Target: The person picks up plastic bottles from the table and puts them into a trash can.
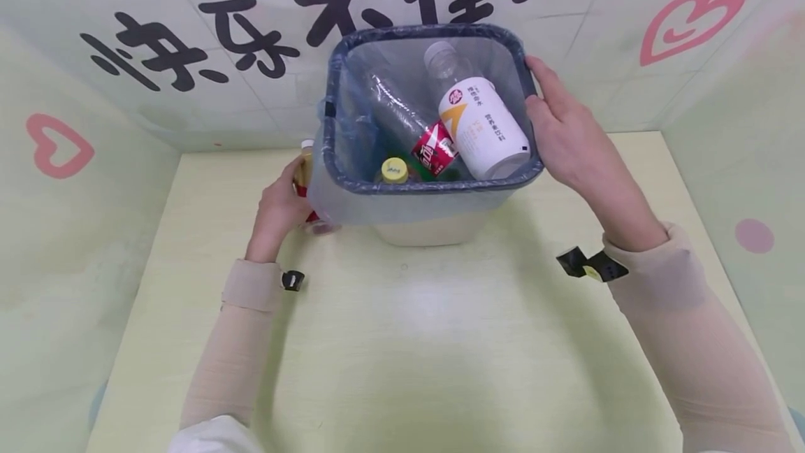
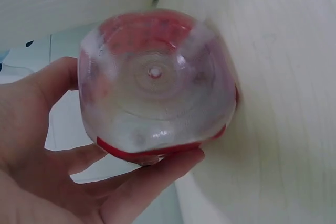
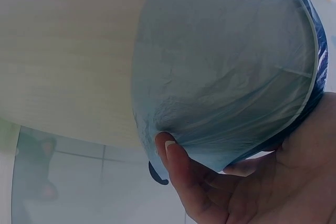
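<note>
A trash bin [image 1: 423,235] with a dark rim and a translucent bluish bag [image 1: 402,210] over it is at the back of the table. Inside it lie a clear bottle with a red label [image 1: 434,149], a white-labelled bottle [image 1: 483,124] and a yellow-capped bottle [image 1: 395,170]. My right hand [image 1: 566,135] grips the bin's right rim; its fingers press the bag in the right wrist view. Beside the bin's left side, my left hand [image 1: 283,201] holds a clear plastic bottle [image 2: 157,87] with a red label and white cap. Its base faces the left wrist camera.
The pale wooden table [image 1: 402,348] spreads out in front of the bin. Behind stands a wall [image 1: 264,107] with large black characters. Side walls with pink hearts [image 1: 59,145] flank the table at left and right.
</note>
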`<state>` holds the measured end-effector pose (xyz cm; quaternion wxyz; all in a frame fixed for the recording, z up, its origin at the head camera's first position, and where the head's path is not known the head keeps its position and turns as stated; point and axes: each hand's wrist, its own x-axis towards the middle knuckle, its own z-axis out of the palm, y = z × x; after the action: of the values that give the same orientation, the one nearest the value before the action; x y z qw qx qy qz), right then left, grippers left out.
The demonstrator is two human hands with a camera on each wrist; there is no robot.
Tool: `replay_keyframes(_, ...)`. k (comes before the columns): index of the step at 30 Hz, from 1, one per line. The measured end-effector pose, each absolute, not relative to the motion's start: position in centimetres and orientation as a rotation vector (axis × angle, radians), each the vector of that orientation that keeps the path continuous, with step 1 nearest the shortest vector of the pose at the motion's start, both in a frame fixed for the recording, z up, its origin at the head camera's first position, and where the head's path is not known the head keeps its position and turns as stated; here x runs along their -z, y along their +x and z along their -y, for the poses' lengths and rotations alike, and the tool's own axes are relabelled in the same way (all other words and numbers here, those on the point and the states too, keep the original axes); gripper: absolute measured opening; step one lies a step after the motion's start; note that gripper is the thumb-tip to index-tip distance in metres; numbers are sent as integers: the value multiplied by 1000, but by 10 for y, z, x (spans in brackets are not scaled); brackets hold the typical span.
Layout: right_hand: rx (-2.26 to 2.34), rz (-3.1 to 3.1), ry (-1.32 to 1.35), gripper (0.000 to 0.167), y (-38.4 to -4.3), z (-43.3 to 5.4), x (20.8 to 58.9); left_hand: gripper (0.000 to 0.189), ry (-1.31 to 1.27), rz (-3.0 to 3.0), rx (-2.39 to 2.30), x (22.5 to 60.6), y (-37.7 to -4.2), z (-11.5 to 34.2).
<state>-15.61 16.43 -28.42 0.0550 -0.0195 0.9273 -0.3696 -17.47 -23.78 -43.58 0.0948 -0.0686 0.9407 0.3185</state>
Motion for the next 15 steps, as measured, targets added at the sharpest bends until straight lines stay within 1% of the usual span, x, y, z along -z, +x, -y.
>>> replay_keyframes(5,1109,-2818,-60,58,-156,-163,285,86,-208,-2828,-978,430,-172,241)
replay_keyframes(15,1112,-2819,-65,57,-157,-164,285,85,-195,-2846,-1319,392,-154,249)
